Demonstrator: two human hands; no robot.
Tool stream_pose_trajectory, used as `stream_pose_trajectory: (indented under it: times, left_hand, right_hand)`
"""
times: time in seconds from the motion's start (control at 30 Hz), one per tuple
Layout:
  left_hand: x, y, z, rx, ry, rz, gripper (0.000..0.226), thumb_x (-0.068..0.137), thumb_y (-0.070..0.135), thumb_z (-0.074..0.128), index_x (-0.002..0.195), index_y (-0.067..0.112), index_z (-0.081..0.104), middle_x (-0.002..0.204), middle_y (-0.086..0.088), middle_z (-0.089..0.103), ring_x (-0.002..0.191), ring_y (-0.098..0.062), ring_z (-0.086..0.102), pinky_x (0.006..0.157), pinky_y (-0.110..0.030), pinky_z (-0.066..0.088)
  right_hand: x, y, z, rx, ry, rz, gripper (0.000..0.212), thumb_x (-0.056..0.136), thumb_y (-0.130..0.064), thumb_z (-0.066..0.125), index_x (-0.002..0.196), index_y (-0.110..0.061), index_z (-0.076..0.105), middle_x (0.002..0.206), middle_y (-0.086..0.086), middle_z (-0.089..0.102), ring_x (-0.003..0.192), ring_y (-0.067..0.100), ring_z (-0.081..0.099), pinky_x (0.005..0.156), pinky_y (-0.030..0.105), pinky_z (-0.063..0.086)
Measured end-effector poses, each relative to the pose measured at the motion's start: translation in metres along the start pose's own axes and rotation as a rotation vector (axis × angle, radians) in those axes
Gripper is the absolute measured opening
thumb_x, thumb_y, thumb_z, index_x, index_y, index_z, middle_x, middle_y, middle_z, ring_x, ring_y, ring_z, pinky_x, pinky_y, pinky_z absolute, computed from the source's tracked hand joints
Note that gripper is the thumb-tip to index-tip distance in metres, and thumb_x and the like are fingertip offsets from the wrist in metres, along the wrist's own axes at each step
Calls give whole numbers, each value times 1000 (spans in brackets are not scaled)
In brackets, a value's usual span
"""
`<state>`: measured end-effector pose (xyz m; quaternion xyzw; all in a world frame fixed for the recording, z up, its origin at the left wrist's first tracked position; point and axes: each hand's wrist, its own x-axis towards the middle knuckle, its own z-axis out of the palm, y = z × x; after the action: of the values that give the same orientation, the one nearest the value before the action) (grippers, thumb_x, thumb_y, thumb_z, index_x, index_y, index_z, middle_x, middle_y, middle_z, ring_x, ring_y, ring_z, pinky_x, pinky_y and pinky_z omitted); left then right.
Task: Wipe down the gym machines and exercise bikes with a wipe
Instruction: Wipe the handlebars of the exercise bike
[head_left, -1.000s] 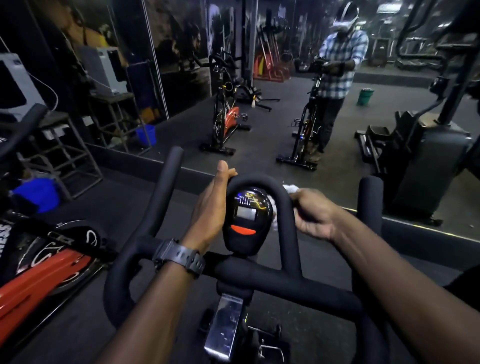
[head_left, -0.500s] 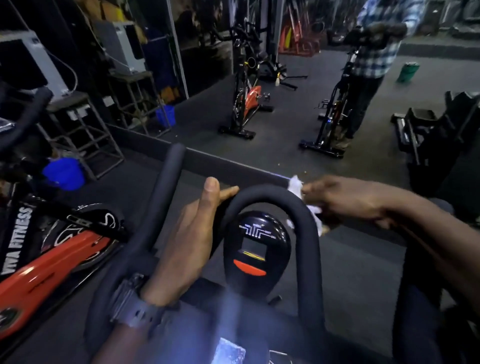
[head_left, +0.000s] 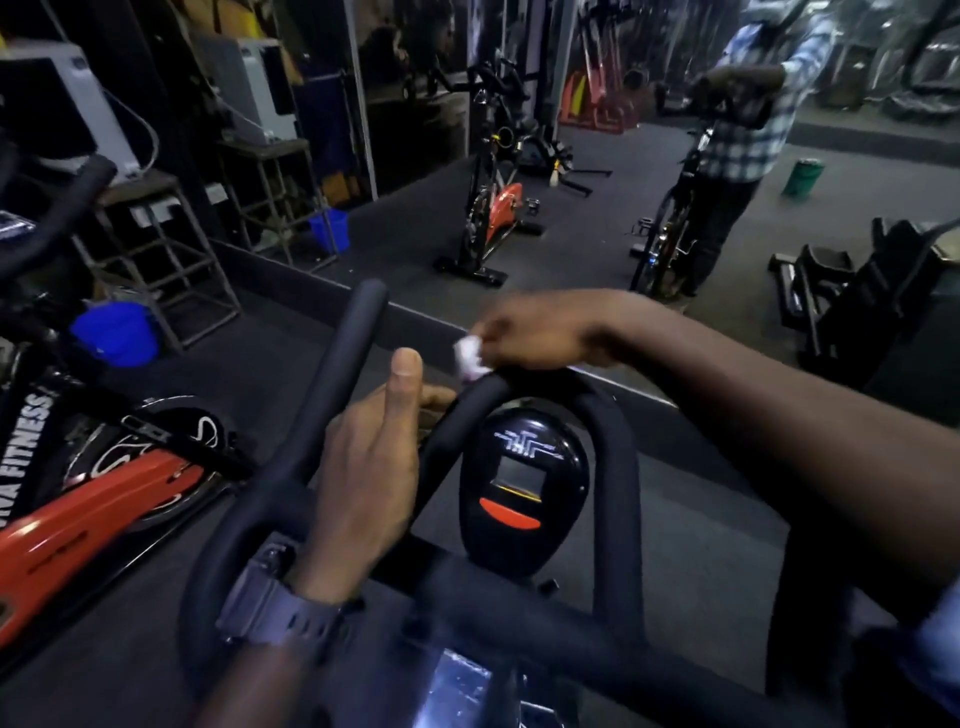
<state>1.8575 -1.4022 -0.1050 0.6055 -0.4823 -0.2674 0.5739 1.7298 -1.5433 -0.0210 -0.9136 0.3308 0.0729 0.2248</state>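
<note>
- Since half a second ago my right hand (head_left: 540, 332) has slid the wipe (head_left: 470, 356) leftward along the top of the centre loop bar (head_left: 618, 467); it now sits at the loop's upper left curve, closer to my left thumb.
- Left hand (head_left: 363, 467) hasn't shifted much: same spot on the left side of the loop, thumb up.
- Risk 1: the wipe is a small crumpled wad, mostly hidden under my fingertips. If it balls up further I judge skin, not wipe, ends up rubbing the foam, and the underside of the bar gets skipped.
- Risk 2: wiping hand is heading straight at the left hand. Unless I lift the left, the patch under that palm stays dirty.
- Risk 3: console (head_left: 522, 483) sits just below the bar inside the loop. A slip downward could press the red button, and wet wipe on the display isn't ideal.
- Risk 4: right hand is motion-blurred, so I can't confirm contact pressure.
- Pose, right: forearm comes in from the right across the loop, palm down, fingers pinched shut on the wipe, pressing it onto the bar top.
- Pose, left: wrist with watch (head_left: 280, 613) low, palm wrapped loosely against the loop's left side, thumb extended upward; fingers go round the far side, so I can't tell how firmly it grips.
- Plenty left: outer handlebar horn (head_left: 332, 374), console, and neighbouring red bike (head_left: 93, 499) look untouched at this point.
</note>
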Motion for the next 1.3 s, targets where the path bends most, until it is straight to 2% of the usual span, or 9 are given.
stream_pose_trajectory:
  times: [0.13, 0.3, 0.47, 0.6, 0.8, 0.93, 1.07, 1.2, 1.3]
  left_hand:
    - [-4, -3, -14, 33, -29, -47, 101, 64, 101, 13, 80, 26, 78, 82, 10, 77, 87, -11, 72, 93, -47, 52]
    - [-9, -8, -20, 18, -13, -32, 93, 67, 99, 18, 75, 27, 76, 79, 5, 76, 83, -16, 73, 90, -51, 54]
    - [-14, -15, -32, -28, -3, -82, 89, 68, 98, 19, 76, 29, 74, 73, 0, 76, 76, -19, 74, 85, -51, 57]
    - [-24, -8, -34, 39, -44, -42, 96, 70, 97, 15, 84, 25, 77, 86, 10, 77, 86, -7, 71, 91, -45, 54]
    - [-27, -1, -23, 121, -127, 38, 99, 75, 92, 9, 93, 20, 74, 97, 8, 72, 92, 1, 65, 91, -35, 51]
    - [-32, 3, -12, -41, -194, 33, 78, 81, 81, 19, 104, 29, 73, 97, 15, 73, 91, 4, 65, 84, -22, 50]
    - [-36, 6, 5, -355, -338, -186, 84, 75, 91, 23, 111, 29, 69, 102, 11, 75, 98, -1, 68, 89, -26, 50]
    - [-26, 13, 11, -483, -466, -332, 94, 72, 85, 19, 120, 20, 67, 115, -1, 74, 112, -14, 66, 106, -39, 44]
    - [-18, 12, 10, -491, -497, -364, 99, 79, 85, 14, 121, 15, 69, 114, -10, 73, 114, -28, 65, 110, -51, 41]
  right_hand:
    - [-22, 26, -6, 343, -142, 120, 25, 102, -13, 45, 80, -14, 57, 68, 4, 48, 60, 14, 41, 52, 27, 34]
    - [33, -26, 8, 10, -243, 5, 18, 94, -16, 61, 101, -3, 70, 82, 1, 62, 71, 10, 53, 67, 22, 52]
    - [47, -59, 25, -306, -247, -269, 11, 82, -11, 69, 76, -19, 66, 70, -3, 65, 64, 6, 56, 63, 21, 48]
    - [-2, -32, -6, -393, 9, -258, 11, 85, -19, 71, 92, -25, 76, 87, -9, 74, 81, 9, 67, 76, 26, 50]
    - [-63, 8, 15, -373, 481, -267, 12, 86, -32, 67, 89, -24, 75, 86, -7, 63, 79, 12, 63, 71, 27, 51]
    - [-117, 27, 67, -238, 762, -98, 27, 86, -39, 63, 96, -20, 78, 86, -1, 62, 75, 13, 62, 66, 26, 49]
    - [-163, 18, 92, -128, 840, 52, 14, 82, -35, 77, 91, -42, 70, 80, -11, 64, 69, 6, 61, 65, 24, 47]
    - [-155, -28, 80, -69, 1089, -2, 14, 84, -27, 76, 97, -22, 77, 88, -5, 67, 77, 9, 62, 69, 23, 48]
    - [-127, -45, 99, -208, 1026, -23, 16, 85, -25, 71, 99, -20, 76, 91, 1, 65, 79, 19, 62, 66, 34, 52]
